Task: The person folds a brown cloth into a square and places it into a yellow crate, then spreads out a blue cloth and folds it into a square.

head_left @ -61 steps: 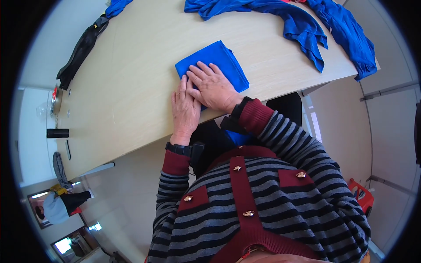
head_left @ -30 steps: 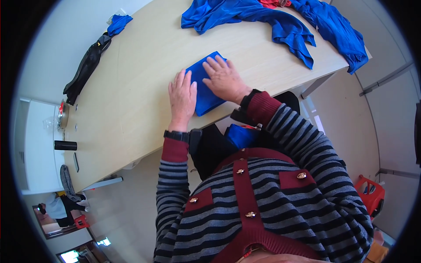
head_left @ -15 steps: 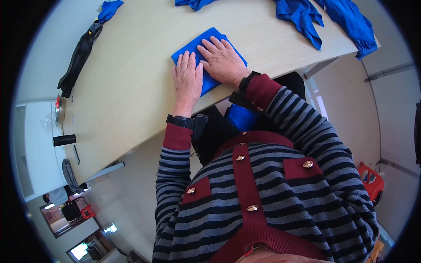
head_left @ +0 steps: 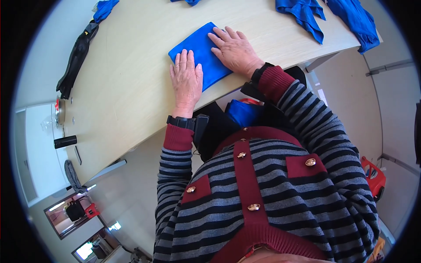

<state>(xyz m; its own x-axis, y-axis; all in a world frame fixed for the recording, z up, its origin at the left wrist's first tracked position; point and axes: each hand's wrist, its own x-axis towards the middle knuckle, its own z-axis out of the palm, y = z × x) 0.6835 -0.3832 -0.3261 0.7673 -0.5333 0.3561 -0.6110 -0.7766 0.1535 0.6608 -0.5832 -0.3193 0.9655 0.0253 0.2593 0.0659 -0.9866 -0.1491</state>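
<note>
A folded blue cloth point(head_left: 202, 55) lies flat on the pale wooden table point(head_left: 127, 70), close to its near edge. Resting on the cloth's left part is my left hand point(head_left: 186, 79), palm down with the fingers stretched out. My right hand point(head_left: 237, 50) lies flat over the cloth's right edge, its fingers spread. Neither hand grips anything. The cloth between them is smooth, and its right edge is partly hidden under my right hand.
Crumpled blue cloths point(head_left: 302, 19) and a larger blue bundle point(head_left: 353, 22) lie at the table's far right. A black fabric item point(head_left: 78, 59) sits along the left edge, with a black cylinder point(head_left: 65, 141) nearer me. Another blue cloth point(head_left: 242, 113) is below the table edge.
My right hand has slid right, from the cloth's middle to its right edge, uncovering more of it. My left hand stays nearly in place. The view has shifted slightly.
</note>
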